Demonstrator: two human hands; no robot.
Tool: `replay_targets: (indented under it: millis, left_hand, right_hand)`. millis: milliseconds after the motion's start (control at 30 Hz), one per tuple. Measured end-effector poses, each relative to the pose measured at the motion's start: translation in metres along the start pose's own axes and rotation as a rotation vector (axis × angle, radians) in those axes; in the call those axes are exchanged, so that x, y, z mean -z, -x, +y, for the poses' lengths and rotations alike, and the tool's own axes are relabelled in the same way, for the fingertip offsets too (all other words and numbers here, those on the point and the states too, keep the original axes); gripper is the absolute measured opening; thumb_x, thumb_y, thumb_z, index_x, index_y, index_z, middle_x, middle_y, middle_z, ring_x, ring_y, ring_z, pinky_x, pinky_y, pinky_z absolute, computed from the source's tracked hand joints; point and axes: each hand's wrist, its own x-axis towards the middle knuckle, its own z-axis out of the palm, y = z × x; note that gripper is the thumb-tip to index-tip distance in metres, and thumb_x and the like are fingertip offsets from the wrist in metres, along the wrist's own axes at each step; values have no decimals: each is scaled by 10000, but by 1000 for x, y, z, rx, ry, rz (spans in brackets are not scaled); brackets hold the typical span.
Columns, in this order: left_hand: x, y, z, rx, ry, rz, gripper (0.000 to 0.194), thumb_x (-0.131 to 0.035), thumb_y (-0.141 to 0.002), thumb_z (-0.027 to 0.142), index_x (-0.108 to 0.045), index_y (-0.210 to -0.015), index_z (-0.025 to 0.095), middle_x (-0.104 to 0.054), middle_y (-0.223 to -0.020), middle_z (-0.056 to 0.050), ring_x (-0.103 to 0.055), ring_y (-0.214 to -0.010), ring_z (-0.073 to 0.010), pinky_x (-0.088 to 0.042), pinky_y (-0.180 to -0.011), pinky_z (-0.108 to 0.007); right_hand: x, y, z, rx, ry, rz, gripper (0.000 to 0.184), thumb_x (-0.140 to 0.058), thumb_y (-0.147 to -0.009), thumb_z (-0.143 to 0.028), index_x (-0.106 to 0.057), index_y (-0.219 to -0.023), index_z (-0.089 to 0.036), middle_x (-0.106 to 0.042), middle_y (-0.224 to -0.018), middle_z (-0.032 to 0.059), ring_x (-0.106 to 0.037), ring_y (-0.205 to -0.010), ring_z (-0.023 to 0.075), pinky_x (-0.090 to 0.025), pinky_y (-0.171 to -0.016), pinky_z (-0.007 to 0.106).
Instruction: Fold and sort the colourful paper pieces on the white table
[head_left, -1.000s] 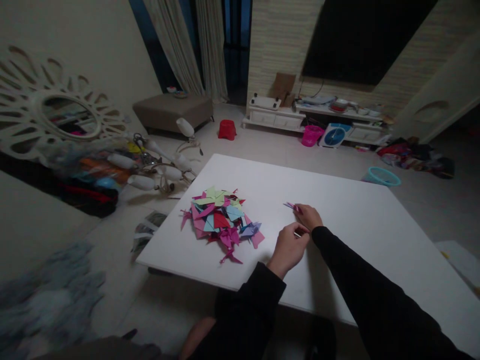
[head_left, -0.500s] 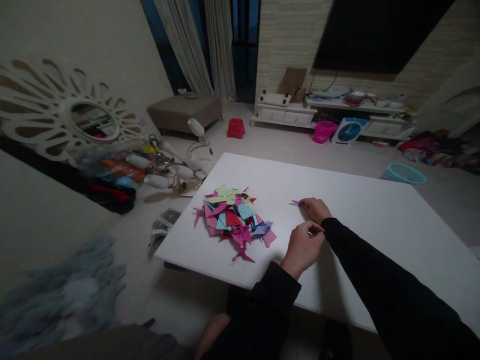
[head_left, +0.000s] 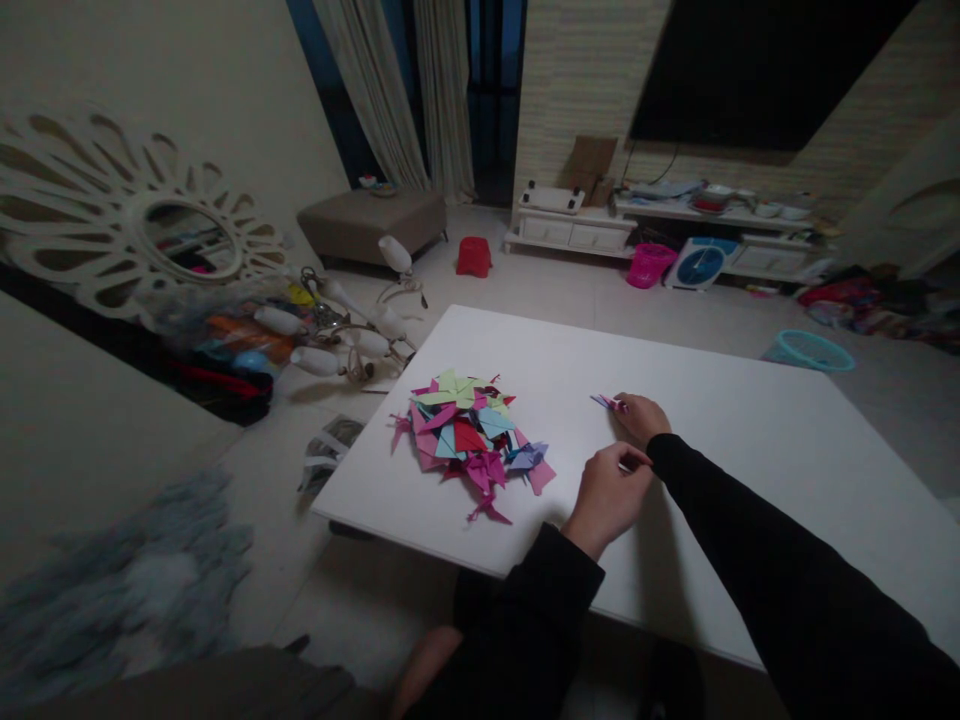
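My right hand (head_left: 641,418) is closed in a pinch over the white table. Its fingertips hold a small pointed piece of folded paper (head_left: 609,402), blue-purple and pink. Nearer to me, my left hand (head_left: 609,492) is also closed, thumb and finger pressed together right beside the cuff of my right sleeve (head_left: 675,455). What it pinches, if anything, is too small to make out. Left of both hands lies a loose pile of colourful origami (head_left: 469,432), in green, pink, red, light blue and purple. A magenta paper crane (head_left: 487,508) sits at the pile's near edge.
The white table (head_left: 787,460) fills the area before me. On the floor to the left lie a lamp with white shades (head_left: 319,360) and bagged items. Beyond the table are a red stool (head_left: 474,257), a pink basket (head_left: 649,267) and a turquoise basket (head_left: 814,350).
My right hand has shifted slightly to the right with the folded paper, whose tip now looks turned differently. My left hand keeps its pinch near the cuff. The pile has stayed put.
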Motion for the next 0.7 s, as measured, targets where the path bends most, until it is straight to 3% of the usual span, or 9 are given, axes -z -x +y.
replay_targets:
  millis: [167,367,533,700]
  left_hand:
    - [2,1,1,14,-11,0,170,-596,-807,182,-732,-908,167,-720,-891,-49,-601,-750,-143,-460,-714,-270]
    - [2,0,-1,17,-17,-2,163,-594,-808,178,-728,-899,167,-716,-877,-48,-602,-755,-144,-460,-707,-265]
    - [1,0,-1,-2,-21,-11,169,-592,-815,188,-731,-910,170,-718,-889,-51,-608,-765,-148,-477,-730,-272]
    - [1,-1,3,-9,20,23,152,-592,-795,160,-719,-878,162,-700,-817,-39,-599,-721,-138,-465,-681,-255]
  right_hand:
    - [-5,-2,8,-40,-69,34,294,-517,-951,-322,-665,-1179,-210,-748,-1002,93,-667,-855,197,-404,-710,271]
    - [2,-2,4,-2,10,93,315,-484,-968,-335,-657,-1187,-189,-742,-980,114,-655,-832,226,-396,-729,309]
    - [9,-3,-11,77,26,7,289,-508,-953,-307,-667,-1167,-195,-730,-1020,114,-641,-889,230,-391,-771,311]
    - [18,-4,-49,146,-190,82,233,-586,-909,-291,-686,-1077,-165,-716,-1060,118,-618,-989,243,-430,-838,320]
